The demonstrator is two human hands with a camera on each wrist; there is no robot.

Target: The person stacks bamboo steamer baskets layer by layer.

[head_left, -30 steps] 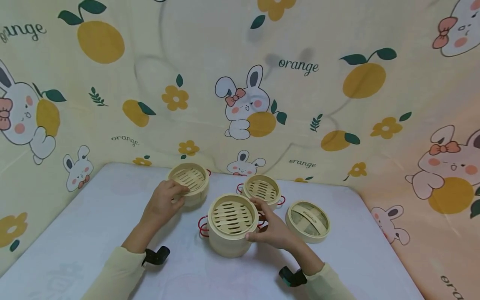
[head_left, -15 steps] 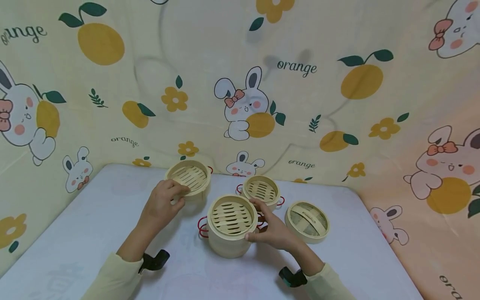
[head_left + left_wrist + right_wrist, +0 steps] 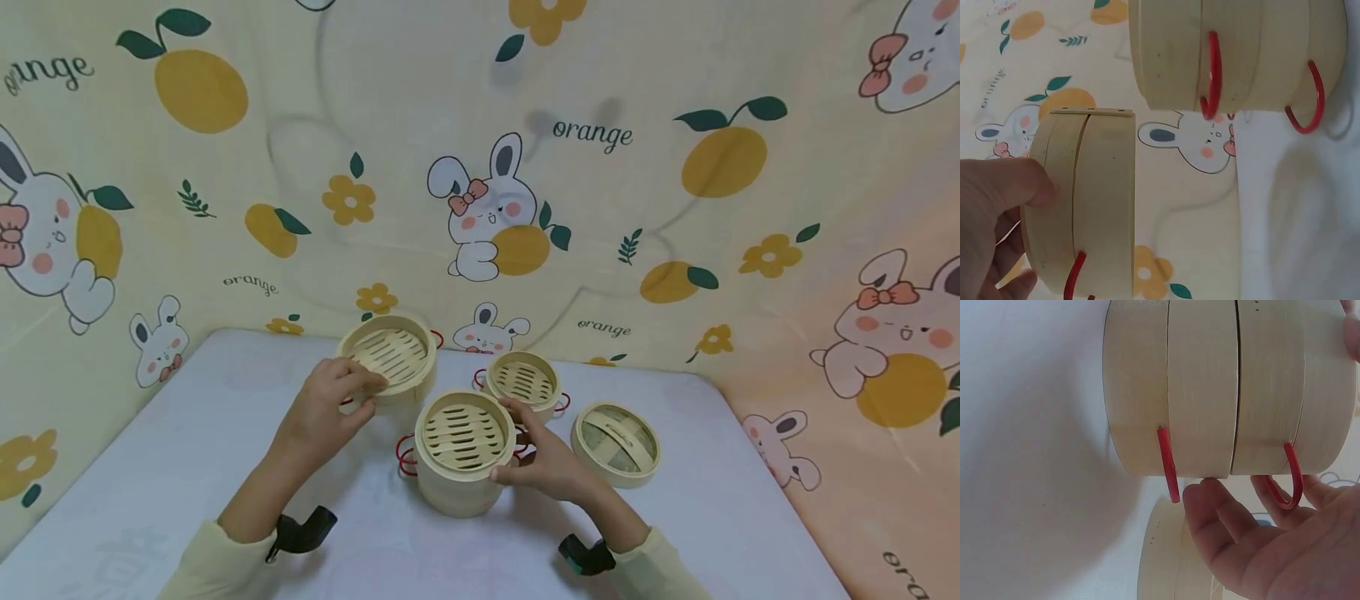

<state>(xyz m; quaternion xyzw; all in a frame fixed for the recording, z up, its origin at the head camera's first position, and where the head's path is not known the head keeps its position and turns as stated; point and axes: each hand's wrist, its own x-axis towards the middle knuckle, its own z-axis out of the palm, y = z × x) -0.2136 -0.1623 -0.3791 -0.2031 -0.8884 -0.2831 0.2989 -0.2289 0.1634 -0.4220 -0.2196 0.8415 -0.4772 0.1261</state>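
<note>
A small bamboo steamer basket [image 3: 388,354] with a slatted base hangs above the table at the back left. My left hand [image 3: 322,412] grips its near rim, the thumb on the outer wall in the left wrist view. At centre stands a stack of two steamer baskets [image 3: 459,492], with red handles on its sides. My right hand [image 3: 551,458] holds this stack by its right side, thumb at the front of the upper basket, fingers near the red handles [image 3: 1295,478]. The left hand's basket [image 3: 1104,194] is apart from the stack [image 3: 1244,56].
Behind the stack, another steamer basket [image 3: 522,379] with red handles rests on the white table [image 3: 420,558]. A round woven steamer lid [image 3: 617,442] with a strap handle lies to the right. A printed cloth [image 3: 360,92] hangs behind the table's far edge.
My left hand has raised its basket off the table and brought it slightly right, towards the stack. My right hand and the stack have stayed in place.
</note>
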